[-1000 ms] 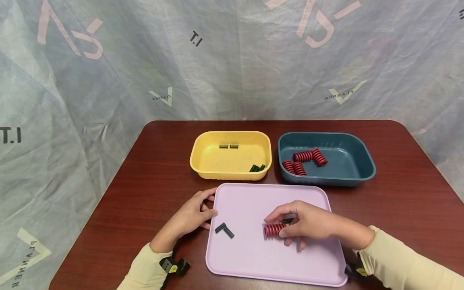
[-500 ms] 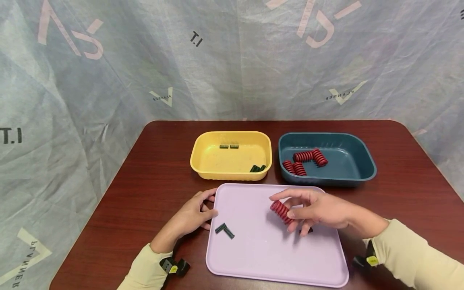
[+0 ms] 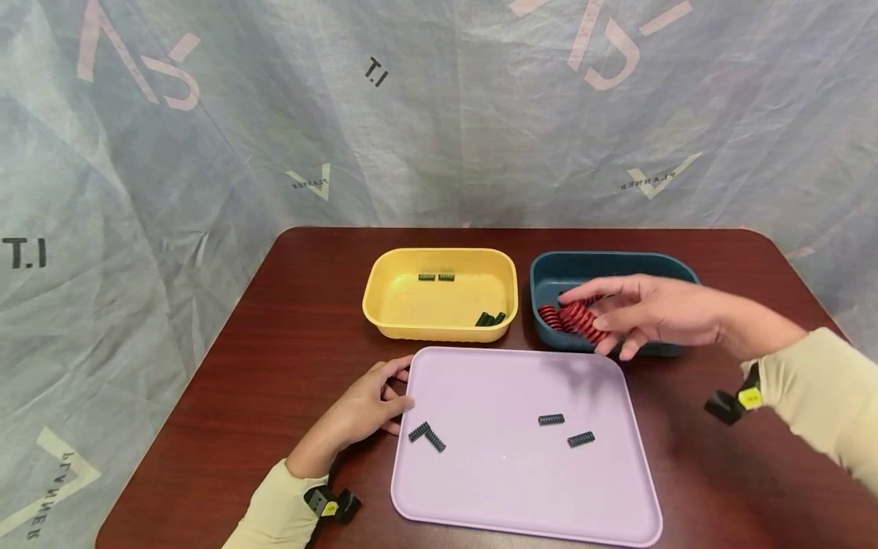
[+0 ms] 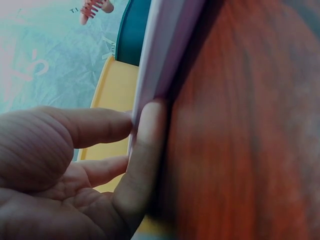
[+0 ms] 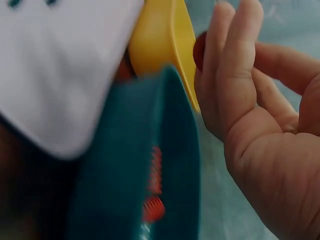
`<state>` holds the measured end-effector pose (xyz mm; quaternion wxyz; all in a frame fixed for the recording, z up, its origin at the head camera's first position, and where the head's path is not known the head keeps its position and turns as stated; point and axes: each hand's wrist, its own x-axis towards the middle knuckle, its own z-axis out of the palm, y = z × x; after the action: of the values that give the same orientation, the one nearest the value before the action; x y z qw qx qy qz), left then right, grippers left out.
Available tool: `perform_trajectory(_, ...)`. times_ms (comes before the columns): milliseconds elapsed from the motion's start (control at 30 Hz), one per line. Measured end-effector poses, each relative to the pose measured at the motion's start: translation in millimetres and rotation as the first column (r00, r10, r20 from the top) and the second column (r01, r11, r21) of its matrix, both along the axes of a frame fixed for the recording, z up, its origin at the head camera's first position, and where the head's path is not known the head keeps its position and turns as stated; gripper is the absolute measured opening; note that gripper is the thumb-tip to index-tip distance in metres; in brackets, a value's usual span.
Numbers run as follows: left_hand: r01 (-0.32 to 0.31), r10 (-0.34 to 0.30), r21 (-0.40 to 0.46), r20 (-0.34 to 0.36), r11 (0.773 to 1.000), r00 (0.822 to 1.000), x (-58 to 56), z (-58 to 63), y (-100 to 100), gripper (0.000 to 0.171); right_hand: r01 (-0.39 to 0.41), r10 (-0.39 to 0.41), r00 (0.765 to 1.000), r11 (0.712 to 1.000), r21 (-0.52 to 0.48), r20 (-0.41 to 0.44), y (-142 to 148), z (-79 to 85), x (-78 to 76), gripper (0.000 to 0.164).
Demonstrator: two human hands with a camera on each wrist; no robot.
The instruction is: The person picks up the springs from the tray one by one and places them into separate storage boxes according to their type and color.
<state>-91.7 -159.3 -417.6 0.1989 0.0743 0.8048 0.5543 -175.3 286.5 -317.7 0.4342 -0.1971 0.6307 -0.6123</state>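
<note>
A thick red coil spring [image 3: 583, 323] is pinched between the thumb and fingers of my right hand [image 3: 658, 311], tilted over the near left part of the blue bin [image 3: 545, 267]. In the right wrist view only the dark red end of that spring [image 5: 200, 51] peeks out behind the fingers. Several other red springs [image 3: 548, 317] lie in the bin, partly hidden by the hand. My left hand [image 3: 360, 400] grips the left edge of the lilac tray [image 3: 494, 488], thumb and fingers on either side of its rim [image 4: 155, 65] in the left wrist view.
Small dark green springs lie on the tray: a touching pair [image 3: 427, 437] at left and two apart, one spring [image 3: 551, 420] behind the other spring [image 3: 581, 439]. A yellow bin [image 3: 425, 333] holds several more. The reddish-brown table [image 3: 274, 320] ends at a fabric backdrop [image 3: 439, 114].
My right hand has lifted the red spring off the tray and carried it back and right to the blue bin, uncovering two small dark springs. The left hand has stayed put.
</note>
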Motion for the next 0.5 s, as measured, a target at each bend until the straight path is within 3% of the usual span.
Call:
perform_trajectory(200,0.002,-0.002,0.003,-0.006,1.0,1.0,-0.2,-0.1,-1.1,0.066,-0.027,0.024,0.999,0.993,0.118,0.024,17.9,11.0,-33.1,0.051)
perform_trajectory(500,0.004,-0.004,-0.008,-0.009,1.0,1.0,-0.6,-0.9,-0.4,0.066,-0.046,0.039,0.998,0.983,0.18,0.044,35.5,-1.6,-58.9,0.05)
